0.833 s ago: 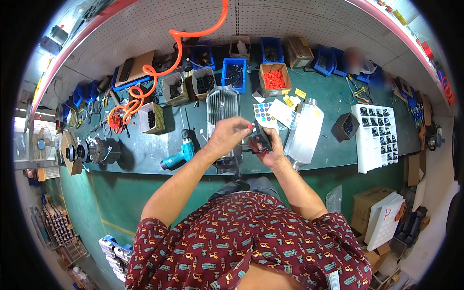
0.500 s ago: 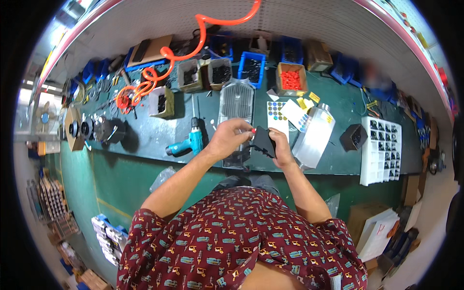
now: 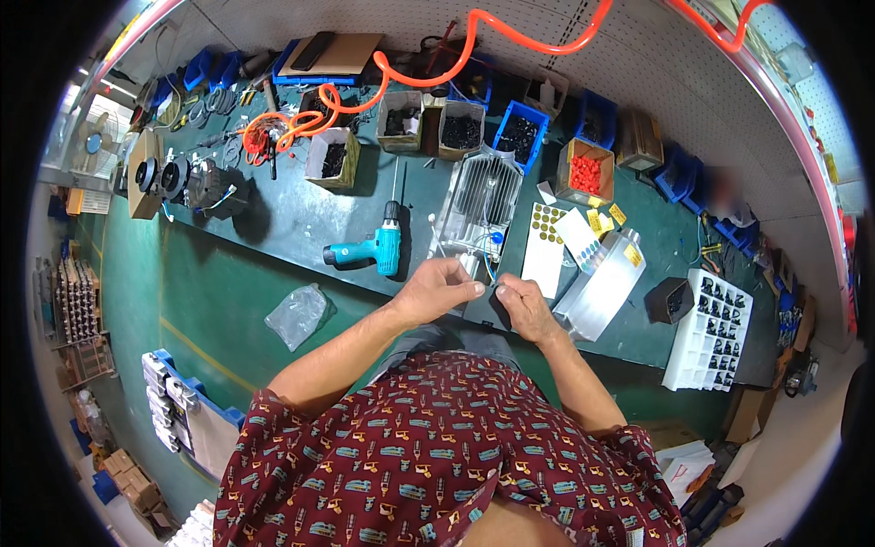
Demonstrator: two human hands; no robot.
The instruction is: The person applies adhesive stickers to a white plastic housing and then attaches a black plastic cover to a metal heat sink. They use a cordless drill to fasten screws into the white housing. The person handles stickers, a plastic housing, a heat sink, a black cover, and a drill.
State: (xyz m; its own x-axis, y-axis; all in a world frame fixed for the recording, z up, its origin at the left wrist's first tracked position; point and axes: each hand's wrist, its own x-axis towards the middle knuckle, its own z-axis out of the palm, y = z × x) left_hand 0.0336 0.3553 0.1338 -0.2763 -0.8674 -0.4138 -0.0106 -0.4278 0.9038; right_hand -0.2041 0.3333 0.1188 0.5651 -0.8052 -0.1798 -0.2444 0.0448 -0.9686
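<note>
A finned metal housing (image 3: 480,193) lies on the bench in front of me, with thin wires (image 3: 489,260) running from its near end down between my hands. A small round blue part (image 3: 497,237) sits among them. My left hand (image 3: 439,292) is closed in a pinch at the housing's near end, beside the wires. Close by on the right, my right hand (image 3: 529,310) is also pinched, its fingertips at the wire ends. What either pinch holds is too small to make out. Left of the housing lies a teal power drill (image 3: 387,248).
On the right are a silver metal case (image 3: 603,287), a black bin (image 3: 670,299) and a white tray (image 3: 706,333) of black parts. Small-part bins, one with red pieces (image 3: 585,173), line the back. An orange coiled hose (image 3: 381,82) hangs overhead. Black motor-like units (image 3: 205,190) stand left.
The black angular part that was between my hands is no longer held up there. My hands now pinch lower, by the wires. The view has shifted and turned, showing more of the housing.
</note>
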